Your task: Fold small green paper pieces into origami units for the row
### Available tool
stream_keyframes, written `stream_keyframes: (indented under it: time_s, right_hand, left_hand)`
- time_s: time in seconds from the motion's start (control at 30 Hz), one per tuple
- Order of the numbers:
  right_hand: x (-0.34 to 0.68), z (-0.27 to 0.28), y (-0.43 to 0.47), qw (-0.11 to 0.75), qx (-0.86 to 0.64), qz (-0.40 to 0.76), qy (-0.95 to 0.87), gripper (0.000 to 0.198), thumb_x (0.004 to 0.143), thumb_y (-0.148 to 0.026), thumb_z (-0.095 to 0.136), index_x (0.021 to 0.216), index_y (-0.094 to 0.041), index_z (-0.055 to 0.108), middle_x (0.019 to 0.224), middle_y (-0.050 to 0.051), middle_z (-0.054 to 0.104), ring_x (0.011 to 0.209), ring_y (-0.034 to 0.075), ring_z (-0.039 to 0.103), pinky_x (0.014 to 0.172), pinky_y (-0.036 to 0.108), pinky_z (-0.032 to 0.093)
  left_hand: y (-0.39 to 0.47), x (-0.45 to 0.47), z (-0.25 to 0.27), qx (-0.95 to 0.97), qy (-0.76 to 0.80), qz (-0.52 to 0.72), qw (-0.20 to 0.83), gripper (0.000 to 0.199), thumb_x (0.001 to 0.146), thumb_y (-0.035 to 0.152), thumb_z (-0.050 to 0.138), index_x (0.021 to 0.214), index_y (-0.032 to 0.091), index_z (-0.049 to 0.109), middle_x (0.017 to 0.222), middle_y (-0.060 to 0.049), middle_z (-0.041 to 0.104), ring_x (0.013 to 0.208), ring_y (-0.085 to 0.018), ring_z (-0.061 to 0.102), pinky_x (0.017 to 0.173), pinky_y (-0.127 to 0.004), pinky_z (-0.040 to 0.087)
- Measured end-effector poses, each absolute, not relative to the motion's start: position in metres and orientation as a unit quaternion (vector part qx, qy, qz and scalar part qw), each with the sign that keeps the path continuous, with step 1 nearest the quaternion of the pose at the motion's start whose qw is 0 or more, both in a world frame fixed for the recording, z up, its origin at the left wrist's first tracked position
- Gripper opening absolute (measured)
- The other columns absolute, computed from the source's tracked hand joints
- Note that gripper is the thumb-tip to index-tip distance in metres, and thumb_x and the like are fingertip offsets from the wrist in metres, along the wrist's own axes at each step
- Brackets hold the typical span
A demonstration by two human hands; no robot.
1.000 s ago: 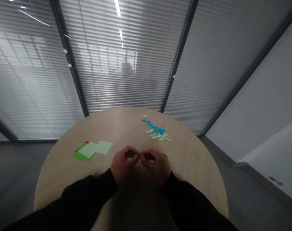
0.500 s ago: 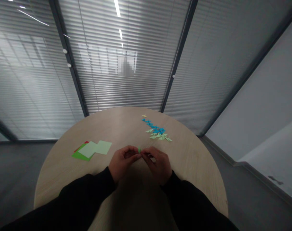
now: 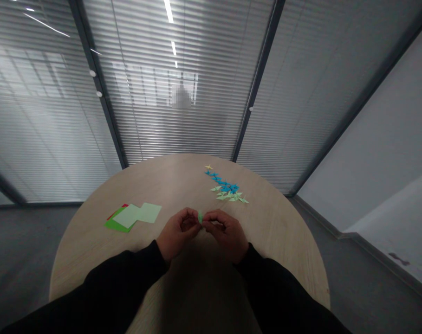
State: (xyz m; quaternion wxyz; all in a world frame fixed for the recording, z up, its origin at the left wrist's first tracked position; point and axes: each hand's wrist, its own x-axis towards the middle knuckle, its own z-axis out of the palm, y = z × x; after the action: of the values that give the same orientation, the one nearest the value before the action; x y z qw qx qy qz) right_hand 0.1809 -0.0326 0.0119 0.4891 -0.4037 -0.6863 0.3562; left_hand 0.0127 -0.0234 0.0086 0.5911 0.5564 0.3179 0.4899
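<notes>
Between my fingertips is a small folded piece of light green paper (image 3: pixel 200 217), mostly covered by the fingers. My left hand (image 3: pixel 178 234) pinches it from the left. From the right, my right hand (image 3: pixel 227 234) pinches its other side. Beyond the hands, to the right, lie several light green folded paper pieces (image 3: pixel 233 197), pointed in shape. Several blue folded pieces (image 3: pixel 222 182) run in a line behind them, with one yellow folded piece (image 3: pixel 208 167) at the far end.
Left of my hands on the round wooden table (image 3: pixel 155 174) are pale green paper squares (image 3: pixel 150 213). A brighter green sheet (image 3: pixel 117 225) and a red sheet (image 3: pixel 125 205) stick out beneath them. Glass panels with blinds (image 3: pixel 183 134) stand behind the table.
The fingers of both hands have shifted slightly around the folded paper, and a little more of it shows between them. The pieces on the table have stayed where they were.
</notes>
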Motion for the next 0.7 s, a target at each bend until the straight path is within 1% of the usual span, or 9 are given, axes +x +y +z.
stream_keyframes:
  time_s: [0.1,0.23,0.3,0.37,0.6,0.7]
  right_hand:
    - [0.1800,0.0117,-0.0333,0.489,-0.416,0.357,-0.679,0.015,0.082,-0.036,0.065,0.087,-0.021,0.066,0.091,0.005,0.066,0.081,0.017,0.064,0.066,0.026,0.052]
    - [0.1809,0.0165,-0.0335,0.503,-0.428,0.388,-0.643,0.019,0.080,-0.038,0.066,0.086,-0.020,0.066,0.085,0.004,0.067,0.074,0.017,0.064,0.065,0.027,0.052]
    - [0.1809,0.0187,-0.0334,0.501,-0.429,0.413,-0.627,0.020,0.081,-0.038,0.065,0.085,-0.019,0.065,0.078,0.003,0.067,0.068,0.015,0.063,0.064,0.027,0.051]
    - [0.1802,0.0197,-0.0336,0.495,-0.427,0.424,-0.626,0.020,0.081,-0.039,0.064,0.084,-0.019,0.065,0.073,0.001,0.066,0.065,0.015,0.061,0.064,0.027,0.051]
    - [0.1778,0.0175,-0.0347,0.487,-0.424,0.437,-0.626,0.022,0.081,-0.041,0.064,0.085,-0.019,0.067,0.079,0.002,0.068,0.068,0.015,0.061,0.067,0.028,0.052]
    - [0.1772,0.0168,-0.0345,0.488,-0.425,0.442,-0.621,0.022,0.081,-0.041,0.065,0.085,-0.020,0.066,0.080,0.003,0.068,0.069,0.015,0.062,0.067,0.028,0.052]
  left_hand:
    - [-0.0248,0.0133,0.0093,0.562,0.316,0.492,0.585,0.035,0.069,0.035,0.078,0.083,0.018,0.051,0.073,0.002,0.059,0.067,-0.012,0.059,0.065,-0.025,0.045]
    - [-0.0273,0.0121,0.0132,0.578,0.299,0.492,0.578,0.029,0.077,0.037,0.071,0.091,0.017,0.055,0.079,0.000,0.061,0.076,-0.014,0.060,0.074,-0.028,0.046]
    - [-0.0285,0.0121,0.0156,0.577,0.299,0.492,0.579,0.030,0.077,0.038,0.071,0.092,0.017,0.056,0.080,-0.001,0.061,0.077,-0.014,0.060,0.076,-0.029,0.046]
    - [-0.0296,0.0124,0.0174,0.574,0.316,0.490,0.575,0.032,0.075,0.038,0.072,0.091,0.017,0.055,0.079,0.000,0.061,0.076,-0.015,0.060,0.074,-0.030,0.047]
    - [-0.0294,0.0140,0.0144,0.571,0.326,0.491,0.572,0.032,0.075,0.038,0.073,0.088,0.018,0.052,0.076,0.001,0.059,0.071,-0.014,0.059,0.068,-0.028,0.046]
    - [-0.0285,0.0161,0.0124,0.569,0.316,0.497,0.574,0.030,0.076,0.037,0.072,0.085,0.018,0.050,0.075,0.001,0.059,0.071,-0.013,0.058,0.068,-0.028,0.046]
